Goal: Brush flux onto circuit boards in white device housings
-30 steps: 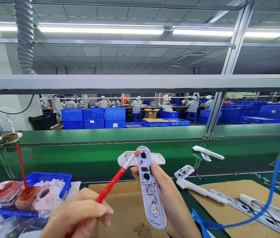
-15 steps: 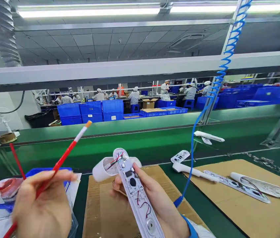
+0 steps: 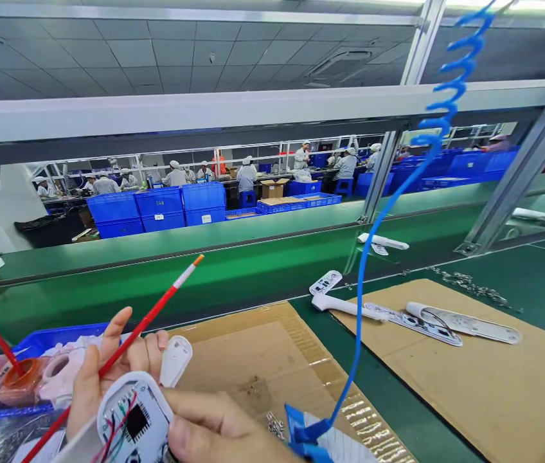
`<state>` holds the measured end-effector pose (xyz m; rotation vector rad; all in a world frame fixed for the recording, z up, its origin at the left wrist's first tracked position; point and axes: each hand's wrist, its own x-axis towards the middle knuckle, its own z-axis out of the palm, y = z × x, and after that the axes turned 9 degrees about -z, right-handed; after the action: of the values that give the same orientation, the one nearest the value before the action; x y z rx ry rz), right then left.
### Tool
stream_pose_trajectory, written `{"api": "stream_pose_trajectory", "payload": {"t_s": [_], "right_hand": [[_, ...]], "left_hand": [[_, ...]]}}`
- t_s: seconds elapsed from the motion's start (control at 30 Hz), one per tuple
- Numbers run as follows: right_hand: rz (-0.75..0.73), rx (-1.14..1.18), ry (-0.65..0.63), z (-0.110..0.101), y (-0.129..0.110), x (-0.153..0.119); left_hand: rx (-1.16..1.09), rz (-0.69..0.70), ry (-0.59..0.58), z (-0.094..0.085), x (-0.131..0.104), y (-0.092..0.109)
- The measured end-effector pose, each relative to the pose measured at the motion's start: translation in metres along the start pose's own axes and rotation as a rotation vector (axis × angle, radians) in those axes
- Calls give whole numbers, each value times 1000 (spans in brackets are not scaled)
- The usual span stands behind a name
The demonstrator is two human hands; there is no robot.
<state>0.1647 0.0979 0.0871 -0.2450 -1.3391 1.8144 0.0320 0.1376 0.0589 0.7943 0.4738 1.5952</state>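
The left hand (image 3: 108,366) is gripping a red brush (image 3: 123,350) between its fingers, bristle tip pointing up and away toward the far edge of the worktop (image 3: 518,283). The right hand (image 3: 219,427) is closing its thumb on the open white casing (image 3: 130,418), pressing near the exposed circuit board at the near edge. A second white shell piece (image 3: 175,360) is sitting just beside the left fingers; whether they are touching it is hard to tell. The brush shaft is crossing close over the thin wires, so it risks snagging them. The coiled blue cord (image 3: 373,244) is hanging nearby and could catch a wrist.
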Motion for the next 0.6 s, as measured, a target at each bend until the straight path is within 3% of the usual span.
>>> {"api": "stream_pose_trajectory", "payload": {"t_s": [0.1,0.17,0.2,0.27,0.37,0.53,0.6], "right_hand": [[-139,-505,-115,-26,-29,6],[-208,-1064,35,-56,-41,11],[-119,-1301,77,-72,-42,13],[238,-1629,-66,-100,-36,16],[653,-1705,-348,-124,-13,17],[834,-1550,-599,-118,29,18],[884,-1578,-615,-113,43,18]], "left_hand": [[-198,66,-25,2,5,14],[-424,78,24,8,5,27],[-519,57,32,12,4,32],[-661,3,10,17,3,42],[-746,-33,-19,18,3,47],[-720,-67,-52,9,9,48],[-724,-77,-97,4,12,48]]}}
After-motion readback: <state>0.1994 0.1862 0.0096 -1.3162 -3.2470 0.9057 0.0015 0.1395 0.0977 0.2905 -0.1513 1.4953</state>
